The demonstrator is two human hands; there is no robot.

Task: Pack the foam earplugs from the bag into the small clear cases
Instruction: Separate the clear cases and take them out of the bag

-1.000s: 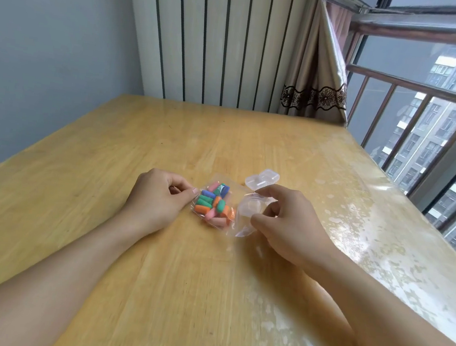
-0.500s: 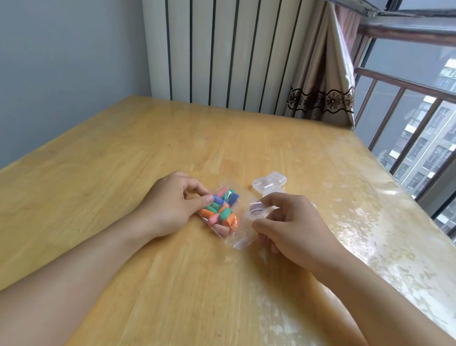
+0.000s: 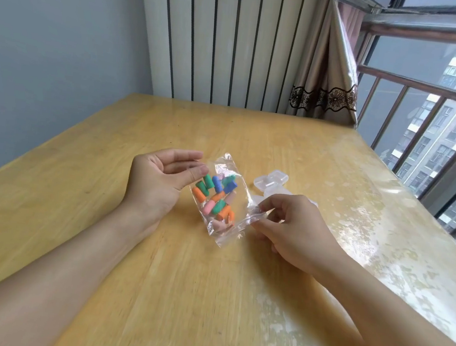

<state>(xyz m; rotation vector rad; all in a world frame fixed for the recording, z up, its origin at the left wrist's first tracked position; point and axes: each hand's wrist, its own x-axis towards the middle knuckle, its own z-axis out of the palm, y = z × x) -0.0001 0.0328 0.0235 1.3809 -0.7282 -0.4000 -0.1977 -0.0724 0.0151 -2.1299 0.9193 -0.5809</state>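
A small clear plastic bag (image 3: 242, 203) holding several foam earplugs (image 3: 215, 197) in green, blue, orange and pink is raised off the wooden table (image 3: 168, 288) and stands tilted. My right hand (image 3: 291, 228) pinches the bag's right edge between thumb and forefinger. My left hand (image 3: 160, 182) is turned palm inward with its fingers relaxed and straight, and its thumb tip touches the bag's left side. Small clear cases (image 3: 271, 179) lie on the table just behind my right hand, which partly hides them.
A clear glossy sheet (image 3: 383, 247) covers the table's right part. A ribbed white panel (image 3: 222, 38) and a curtain (image 3: 325, 78) stand behind the far edge. A railed window (image 3: 431, 125) runs along the right side.
The bag has been lifted from lying flat on the table and now stands tilted. My left hand has let go, uncurled and turned palm inward. My right hand keeps its pinch.
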